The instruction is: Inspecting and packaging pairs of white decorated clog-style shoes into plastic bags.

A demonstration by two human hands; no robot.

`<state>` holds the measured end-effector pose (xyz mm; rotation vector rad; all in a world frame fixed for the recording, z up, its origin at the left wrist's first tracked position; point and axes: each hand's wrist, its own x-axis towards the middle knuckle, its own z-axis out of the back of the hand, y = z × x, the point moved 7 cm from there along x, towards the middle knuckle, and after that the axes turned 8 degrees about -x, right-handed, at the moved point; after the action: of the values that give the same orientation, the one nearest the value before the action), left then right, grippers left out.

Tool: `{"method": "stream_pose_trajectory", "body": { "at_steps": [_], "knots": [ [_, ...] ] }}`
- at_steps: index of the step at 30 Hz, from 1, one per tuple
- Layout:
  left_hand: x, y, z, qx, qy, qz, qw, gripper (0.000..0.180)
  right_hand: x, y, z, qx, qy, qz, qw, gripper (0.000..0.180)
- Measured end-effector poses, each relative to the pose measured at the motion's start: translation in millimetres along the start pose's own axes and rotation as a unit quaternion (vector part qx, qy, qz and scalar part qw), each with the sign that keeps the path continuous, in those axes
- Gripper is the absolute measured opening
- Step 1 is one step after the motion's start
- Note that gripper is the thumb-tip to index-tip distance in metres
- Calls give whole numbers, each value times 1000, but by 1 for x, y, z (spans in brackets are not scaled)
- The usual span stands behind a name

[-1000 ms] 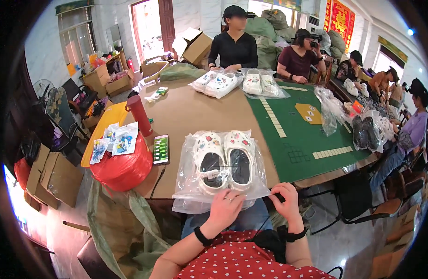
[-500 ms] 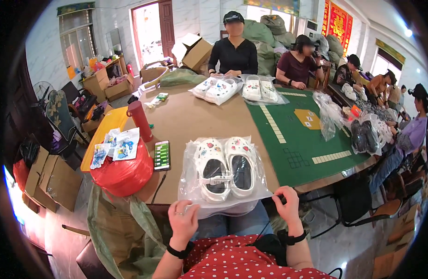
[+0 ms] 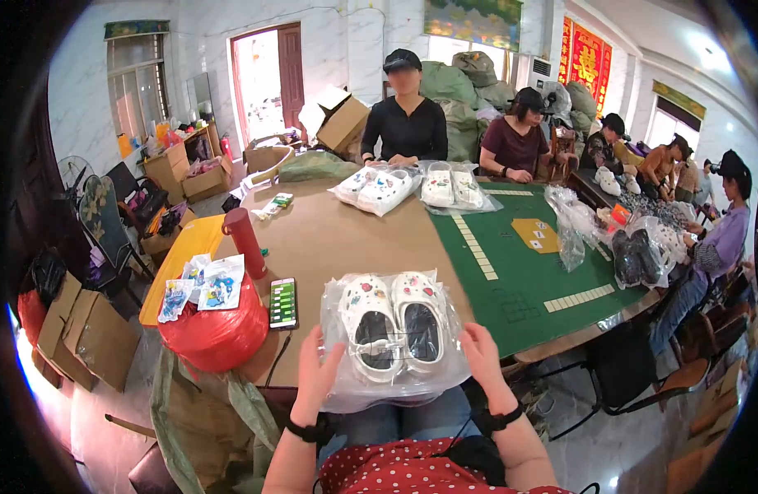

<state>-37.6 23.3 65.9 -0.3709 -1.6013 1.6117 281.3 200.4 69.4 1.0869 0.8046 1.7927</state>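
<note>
A pair of white clogs (image 3: 415, 286) with colourful charms and dark insoles lies inside a clear plastic bag (image 3: 346, 393) before me at the table's near edge. The bag's lower edge reaches past the table, over my lap. My left hand (image 3: 316, 362) is at the bag's left side, fingers stretched forward and thumb apart. At the opposite side is my right hand (image 3: 483, 356), its fingers also extended, thumb side against or close to the plastic. Both hands look open; how firmly they touch the bag does not show.
Left of the bag are a phone (image 3: 283, 304), a red flask (image 3: 244, 242) and a red plastic-wrapped roll (image 3: 210, 329) with small packets (image 3: 222, 282) on top. Two bagged clog pairs (image 3: 377, 190) lie across the table before co-workers. A green game mat (image 3: 510, 280) covers the right side.
Both hands have let go of the bag's near corners and slid forward along its sides, fingers now stretched out. The whole view has shifted slightly.
</note>
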Motion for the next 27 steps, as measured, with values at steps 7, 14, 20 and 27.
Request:
{"method": "stream_pose_trajectory", "body": {
  "at_steps": [7,14,20,27],
  "knots": [
    [7,36,-57,8,169,144,975,70,6,-12,-57,-182,76,55,979,72],
    [-40,42,-38,-14,156,98,983,81,-25,11,-43,-166,159,34,973,83],
    [-50,1,-42,84,144,74,983,84,-39,7,-35,-166,134,29,977,80],
    [-51,8,-39,125,100,111,981,80,-43,-10,-44,-134,104,-6,985,76]
  ]
}}
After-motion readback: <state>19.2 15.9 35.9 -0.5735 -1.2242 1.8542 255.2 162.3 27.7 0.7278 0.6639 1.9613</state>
